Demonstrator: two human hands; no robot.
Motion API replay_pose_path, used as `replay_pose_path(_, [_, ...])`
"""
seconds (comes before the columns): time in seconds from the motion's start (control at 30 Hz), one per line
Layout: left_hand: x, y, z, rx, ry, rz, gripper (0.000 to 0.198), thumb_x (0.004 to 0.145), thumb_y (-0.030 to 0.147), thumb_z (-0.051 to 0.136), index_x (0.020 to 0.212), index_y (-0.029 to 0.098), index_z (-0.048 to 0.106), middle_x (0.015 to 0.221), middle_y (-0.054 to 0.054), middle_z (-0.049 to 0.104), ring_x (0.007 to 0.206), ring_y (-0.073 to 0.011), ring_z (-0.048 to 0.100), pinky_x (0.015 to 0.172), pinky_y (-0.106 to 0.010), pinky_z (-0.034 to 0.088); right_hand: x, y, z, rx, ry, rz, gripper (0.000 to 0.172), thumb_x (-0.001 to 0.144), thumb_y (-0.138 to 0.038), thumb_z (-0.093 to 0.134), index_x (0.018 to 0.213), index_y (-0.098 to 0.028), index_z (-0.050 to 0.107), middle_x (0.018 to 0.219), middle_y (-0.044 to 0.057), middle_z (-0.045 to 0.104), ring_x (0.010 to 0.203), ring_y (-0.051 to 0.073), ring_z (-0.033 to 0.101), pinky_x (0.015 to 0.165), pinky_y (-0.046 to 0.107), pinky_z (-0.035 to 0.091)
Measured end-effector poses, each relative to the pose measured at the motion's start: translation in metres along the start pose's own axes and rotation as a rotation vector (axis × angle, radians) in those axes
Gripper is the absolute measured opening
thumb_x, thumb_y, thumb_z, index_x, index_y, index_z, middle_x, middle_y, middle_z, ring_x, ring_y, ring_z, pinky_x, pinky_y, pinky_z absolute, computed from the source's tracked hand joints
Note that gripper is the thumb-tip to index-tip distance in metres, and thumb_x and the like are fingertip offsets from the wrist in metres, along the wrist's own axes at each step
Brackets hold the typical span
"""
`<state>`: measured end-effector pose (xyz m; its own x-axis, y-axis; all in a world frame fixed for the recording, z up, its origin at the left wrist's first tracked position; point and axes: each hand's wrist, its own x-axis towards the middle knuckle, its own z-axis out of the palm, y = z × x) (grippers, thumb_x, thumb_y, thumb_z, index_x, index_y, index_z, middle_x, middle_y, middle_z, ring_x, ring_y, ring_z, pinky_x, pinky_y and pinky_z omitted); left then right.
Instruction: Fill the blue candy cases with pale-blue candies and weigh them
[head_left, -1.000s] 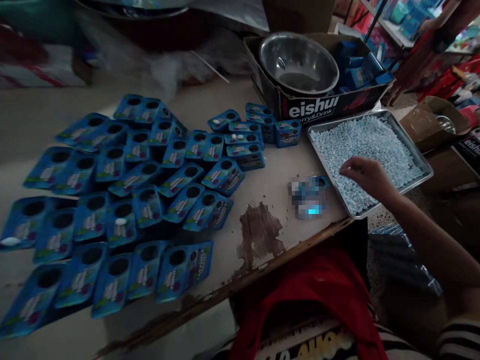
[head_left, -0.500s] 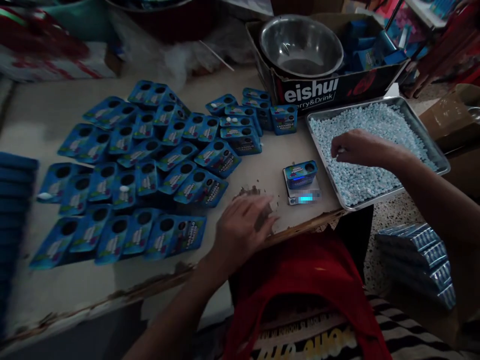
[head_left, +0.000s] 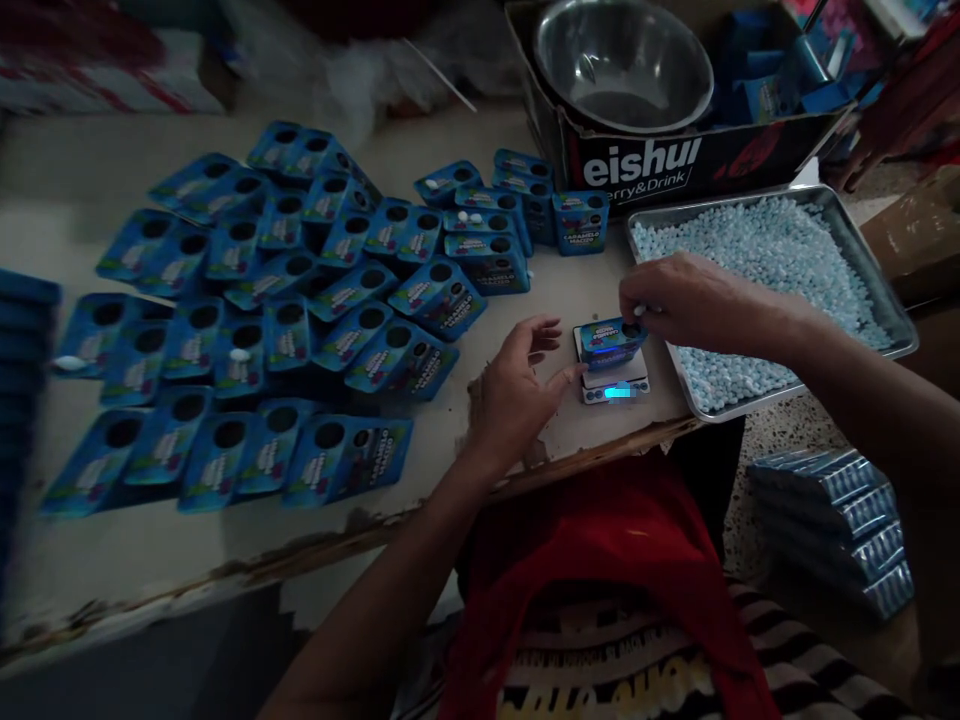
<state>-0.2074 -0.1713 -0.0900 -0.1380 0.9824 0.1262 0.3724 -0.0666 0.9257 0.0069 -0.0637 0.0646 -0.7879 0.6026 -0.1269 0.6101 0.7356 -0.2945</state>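
Observation:
A small blue candy box stands on a compact digital scale with a lit display. Over the box's right end, my right hand is closed in a pinch, with white candies showing at the fingertips. My left hand is just left of the scale, fingers spread and holding nothing. To the right, a metal tray is spread with pale blue and white candies. Many more blue boxes with round top holes stand in rows on the left of the table.
Behind the tray, a printed carton holds a steel bowl and blue boxes. The table's worn front edge runs before my red apron. Wrapped packs are stacked on the floor at right.
My right hand has moved left from the candy tray to the box on the scale. My left hand has shifted right and up, close to the scale, its fingers spreading.

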Motion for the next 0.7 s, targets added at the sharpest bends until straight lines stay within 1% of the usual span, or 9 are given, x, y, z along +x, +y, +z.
replay_pose_path(0.07, [0.003,0.003,-0.002,0.002,0.010,0.037,0.057,0.089,0.034,0.087,0.141,0.026,0.065,0.136,-0.010,0.075,0.122,-0.0266,0.075,0.108,-0.047,0.064,-0.003,0.004,0.002,0.025,0.023,0.007,0.026,0.088,-0.004,0.058,0.088,-0.018,0.079,0.084,0.003,0.071,0.086,0.019,0.065,0.084,0.032,0.042])
replay_pose_path(0.23, [0.005,0.010,0.000,0.030,0.015,0.104,0.061,0.087,0.029,0.090,0.142,0.027,0.063,0.141,-0.009,0.072,0.122,-0.0262,0.074,0.108,-0.046,0.064,-0.009,0.015,0.004,0.066,0.065,-0.001,0.022,0.096,-0.017,0.059,0.096,-0.021,0.080,0.088,0.003,0.073,0.091,0.019,0.066,0.086,0.031,0.044])
replay_pose_path(0.37, [0.005,0.009,0.009,0.017,0.042,0.090,0.066,0.086,0.024,0.090,0.144,0.027,0.059,0.142,-0.010,0.071,0.127,-0.0267,0.073,0.111,-0.047,0.063,-0.012,0.015,0.000,0.067,0.082,0.011,0.023,0.096,-0.018,0.059,0.097,-0.020,0.081,0.090,0.004,0.074,0.092,0.020,0.067,0.087,0.032,0.045])
replay_pose_path(0.57, [0.004,0.004,0.023,-0.001,0.050,0.040,0.069,0.081,0.026,0.096,0.140,0.028,0.060,0.137,-0.009,0.074,0.123,-0.0275,0.075,0.109,-0.047,0.065,-0.007,0.005,0.000,0.072,0.072,-0.002,0.023,0.096,-0.017,0.059,0.096,-0.020,0.082,0.091,0.004,0.075,0.094,0.020,0.069,0.088,0.031,0.046])
replay_pose_path(0.63, [0.004,0.004,0.026,-0.022,0.051,0.041,0.070,0.079,0.025,0.097,0.139,0.028,0.061,0.138,-0.009,0.074,0.124,-0.0277,0.075,0.108,-0.046,0.065,-0.009,0.014,0.002,0.040,0.070,0.021,0.024,0.094,-0.014,0.060,0.095,-0.021,0.083,0.091,0.003,0.076,0.094,0.019,0.070,0.089,0.031,0.047])
replay_pose_path(0.7, [0.005,0.002,0.029,-0.043,0.041,0.038,0.070,0.078,0.023,0.098,0.139,0.029,0.063,0.138,-0.008,0.075,0.125,-0.0277,0.075,0.110,-0.046,0.063,-0.019,0.034,0.003,0.000,0.081,0.091,0.024,0.093,-0.013,0.061,0.094,-0.022,0.084,0.091,0.003,0.077,0.092,0.020,0.071,0.090,0.033,0.048])
